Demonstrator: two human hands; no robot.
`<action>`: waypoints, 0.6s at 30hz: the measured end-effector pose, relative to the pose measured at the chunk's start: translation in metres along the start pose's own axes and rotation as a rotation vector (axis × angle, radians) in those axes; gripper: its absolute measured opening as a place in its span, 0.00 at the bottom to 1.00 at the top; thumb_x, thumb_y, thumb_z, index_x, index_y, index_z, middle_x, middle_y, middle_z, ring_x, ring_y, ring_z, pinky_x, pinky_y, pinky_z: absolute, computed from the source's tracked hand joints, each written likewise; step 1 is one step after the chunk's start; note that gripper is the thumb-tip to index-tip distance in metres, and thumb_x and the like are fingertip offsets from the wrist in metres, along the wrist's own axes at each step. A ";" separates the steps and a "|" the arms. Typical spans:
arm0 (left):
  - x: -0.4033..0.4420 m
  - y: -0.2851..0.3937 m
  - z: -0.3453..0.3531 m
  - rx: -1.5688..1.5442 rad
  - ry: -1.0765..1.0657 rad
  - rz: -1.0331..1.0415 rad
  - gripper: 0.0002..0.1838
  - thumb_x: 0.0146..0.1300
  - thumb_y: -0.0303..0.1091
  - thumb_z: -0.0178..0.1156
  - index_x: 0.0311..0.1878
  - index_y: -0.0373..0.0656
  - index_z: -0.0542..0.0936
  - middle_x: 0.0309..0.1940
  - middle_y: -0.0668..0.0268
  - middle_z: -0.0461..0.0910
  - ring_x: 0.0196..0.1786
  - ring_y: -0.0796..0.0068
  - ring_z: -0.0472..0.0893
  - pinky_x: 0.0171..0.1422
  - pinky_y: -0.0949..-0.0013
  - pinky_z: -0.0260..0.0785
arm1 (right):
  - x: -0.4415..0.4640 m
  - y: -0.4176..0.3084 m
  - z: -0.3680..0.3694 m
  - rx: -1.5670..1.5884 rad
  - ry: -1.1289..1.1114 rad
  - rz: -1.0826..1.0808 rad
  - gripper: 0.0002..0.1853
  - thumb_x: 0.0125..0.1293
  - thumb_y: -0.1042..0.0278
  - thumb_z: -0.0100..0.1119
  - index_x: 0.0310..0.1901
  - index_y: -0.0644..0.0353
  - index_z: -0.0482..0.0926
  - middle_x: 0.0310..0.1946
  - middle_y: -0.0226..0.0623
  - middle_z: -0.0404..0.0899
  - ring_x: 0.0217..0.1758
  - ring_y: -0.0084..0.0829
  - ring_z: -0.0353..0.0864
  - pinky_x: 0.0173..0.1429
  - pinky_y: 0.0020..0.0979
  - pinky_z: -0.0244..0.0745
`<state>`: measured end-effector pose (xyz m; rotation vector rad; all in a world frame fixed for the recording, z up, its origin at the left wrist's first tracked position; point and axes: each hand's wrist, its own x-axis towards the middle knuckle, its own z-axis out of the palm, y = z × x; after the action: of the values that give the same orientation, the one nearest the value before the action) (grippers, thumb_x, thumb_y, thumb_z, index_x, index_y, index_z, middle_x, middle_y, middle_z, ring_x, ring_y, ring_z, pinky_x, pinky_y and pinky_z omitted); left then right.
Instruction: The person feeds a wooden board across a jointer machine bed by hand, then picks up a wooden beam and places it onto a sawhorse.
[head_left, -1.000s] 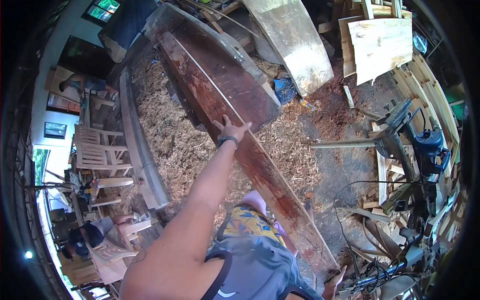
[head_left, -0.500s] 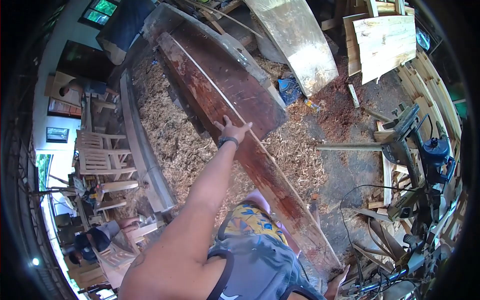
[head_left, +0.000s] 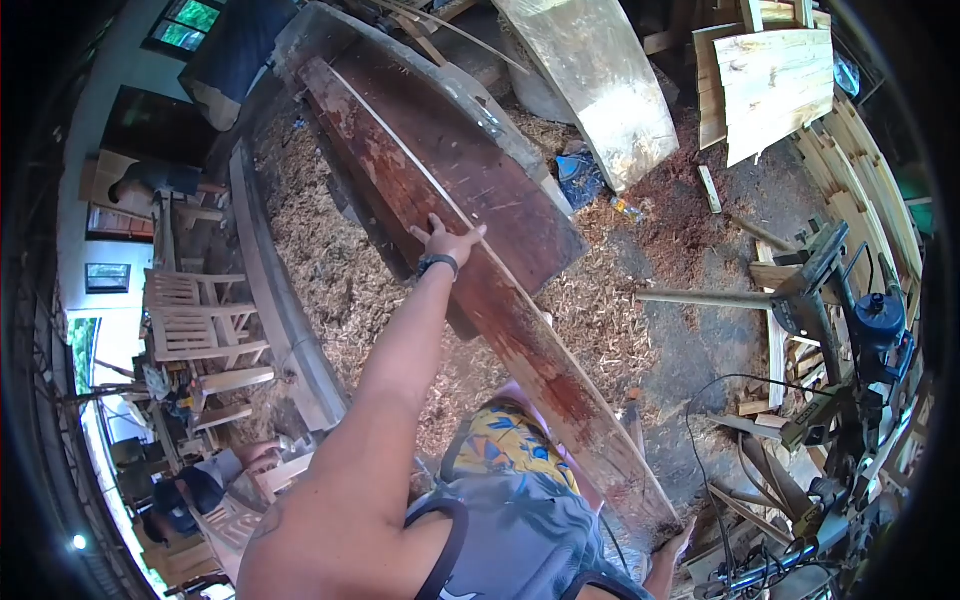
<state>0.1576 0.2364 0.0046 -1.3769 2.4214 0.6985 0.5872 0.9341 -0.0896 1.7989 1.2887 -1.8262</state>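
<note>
A long, reddish-brown weathered wooden plank (head_left: 545,365) slants from my waist to the upper left. My left hand (head_left: 447,246), with a dark band at its wrist, spans the plank near mid-length, thumb by the right edge and fingers spread over the face. At the near end, my right hand (head_left: 672,552) is cupped against the plank, partly hidden by its end and my body. Beyond the plank lies a wide dark-red board (head_left: 480,190), partly covered by it.
Wood shavings (head_left: 330,270) cover the floor. At right stands a machine with a blue motor (head_left: 878,315) and a trailing cable. Pale boards (head_left: 775,85) lean at the back. Wooden chairs (head_left: 205,315) and two people at work are on the left, behind a long beam (head_left: 275,300).
My left hand and the plank's far end have shifted slightly up and left in view. The camera view has also moved a little. Both hands stay on the plank.
</note>
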 end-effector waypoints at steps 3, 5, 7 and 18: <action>0.021 0.001 -0.011 -0.006 0.003 -0.007 0.72 0.47 0.76 0.69 0.83 0.46 0.43 0.81 0.37 0.28 0.82 0.39 0.50 0.84 0.50 0.49 | -0.002 0.003 0.020 0.012 -0.011 -0.012 0.49 0.65 0.24 0.51 0.75 0.58 0.65 0.70 0.46 0.70 0.70 0.50 0.71 0.73 0.50 0.65; 0.038 0.001 -0.018 -0.004 0.012 -0.001 0.72 0.46 0.76 0.70 0.83 0.46 0.43 0.81 0.37 0.28 0.82 0.40 0.49 0.84 0.50 0.48 | -0.011 0.005 0.040 0.015 -0.064 -0.033 0.49 0.65 0.23 0.51 0.74 0.59 0.66 0.68 0.47 0.72 0.67 0.50 0.73 0.71 0.50 0.68; 0.055 0.004 -0.029 0.008 0.023 0.007 0.72 0.46 0.76 0.71 0.83 0.45 0.43 0.81 0.36 0.30 0.83 0.41 0.45 0.85 0.51 0.46 | -0.018 0.009 0.062 0.013 -0.073 -0.016 0.50 0.66 0.23 0.50 0.74 0.61 0.64 0.68 0.48 0.71 0.67 0.50 0.73 0.71 0.50 0.68; 0.208 0.008 -0.091 0.112 0.087 0.030 0.74 0.44 0.80 0.67 0.83 0.44 0.44 0.81 0.35 0.35 0.84 0.43 0.41 0.86 0.51 0.43 | -0.039 0.040 0.199 0.011 -0.190 -0.010 0.47 0.68 0.23 0.47 0.65 0.66 0.72 0.59 0.49 0.79 0.59 0.49 0.81 0.64 0.50 0.76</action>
<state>0.0446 0.0396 -0.0107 -1.3559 2.5116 0.5106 0.4918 0.7510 -0.1035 1.5823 1.2208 -1.9594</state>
